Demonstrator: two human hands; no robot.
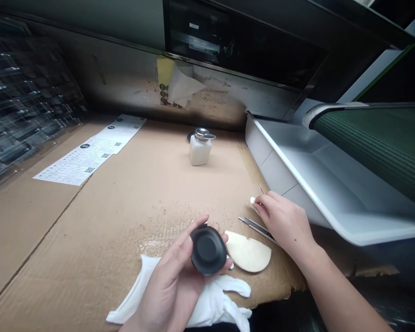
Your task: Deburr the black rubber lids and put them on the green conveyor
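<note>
My left hand (180, 272) is closed around a black rounded cup-like part (208, 249), its hollow side facing up. White cloth gloves (216, 304) lie beneath that hand. Over to the right, my right hand (285, 219) pinches a small white piece (252, 200) between thumb and fingertips; its exact kind is too small to make out. Just beside those fingers a slim metal cutter knife (256, 227) lies on the cardboard, partly covered by the hand. A cream-coloured half-round pad (249, 252) rests between my two hands.
A white square bottle with a metal pump top (200, 150) stands on the cardboard sheet (152, 184). Printed label sheets (93, 154) lie at left, near stacked clear plastic trays (27, 101). A grey-white bin (318, 193) borders the right side, beside a green belt (383, 143).
</note>
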